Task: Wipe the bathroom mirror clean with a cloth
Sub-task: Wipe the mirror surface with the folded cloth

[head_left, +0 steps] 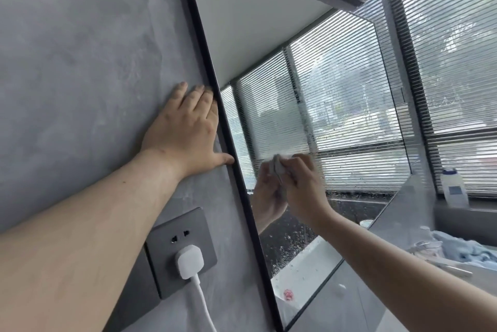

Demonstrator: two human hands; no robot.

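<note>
Mirror (269,35): rt hand (304,183) pinches cloth (278,165) on it (lt hand (185,130) flat on wall (80,62)).

My left forearm (94,224) is bare all the way to the edge of view, broad and smooth, with one small mole (124,181) on it; a few faint marks (161,151) sit at the wrist; my left hand (185,130) has creased knuckles and short-cut nails; my right forearm (403,259) is bare as well, uncovered by any sleeve; my right hand (304,186) shows ridged knuckles across its back.
</note>
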